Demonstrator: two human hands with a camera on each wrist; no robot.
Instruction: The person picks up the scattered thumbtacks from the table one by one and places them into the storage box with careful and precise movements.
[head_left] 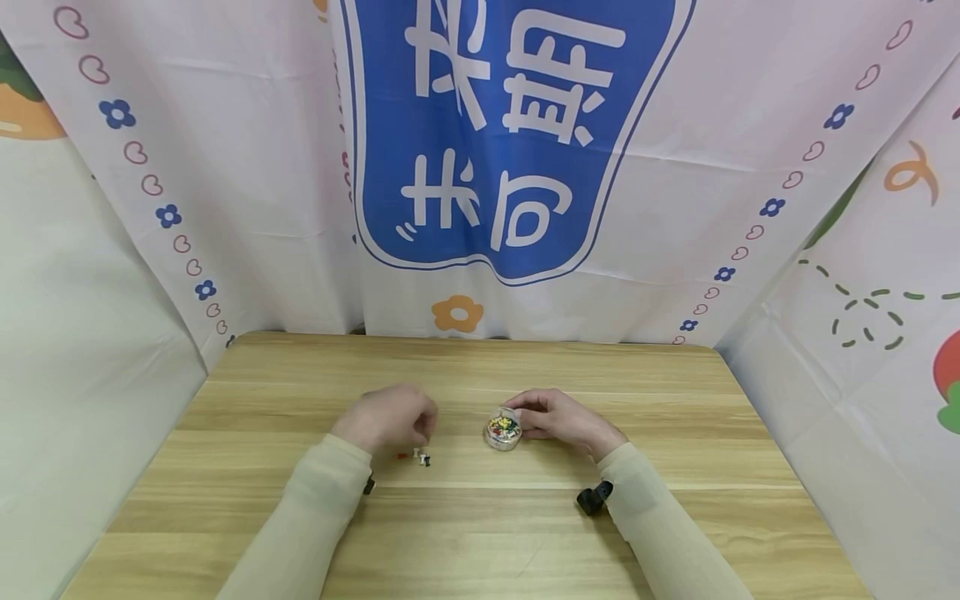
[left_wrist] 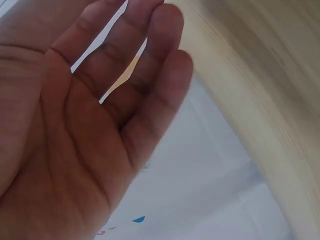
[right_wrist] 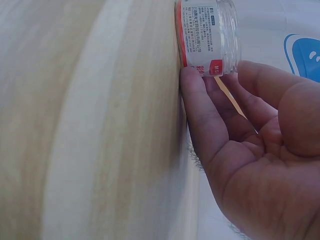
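Observation:
A small clear jar (head_left: pixel 503 432) of multicoloured push pins stands on the table, its top uncovered. My right hand (head_left: pixel 561 419) holds it from the right; in the right wrist view, fingers lie along the labelled side of the jar (right_wrist: pixel 202 37) and the thumb is at its rim. Left of the jar, my left hand (head_left: pixel 392 417) reaches down with its fingertips just above a few loose push pins (head_left: pixel 423 459), red, white and black. In the left wrist view, the left hand (left_wrist: pixel 100 100) shows bent fingers; its thumb and index tips are hidden, so any pin between them cannot be made out.
The wood-grain table (head_left: pixel 465 533) ends at the back against a printed cloth (head_left: pixel 285 208). More cloth hangs at both sides. Small black devices (head_left: pixel 595 497) are worn at the wrists.

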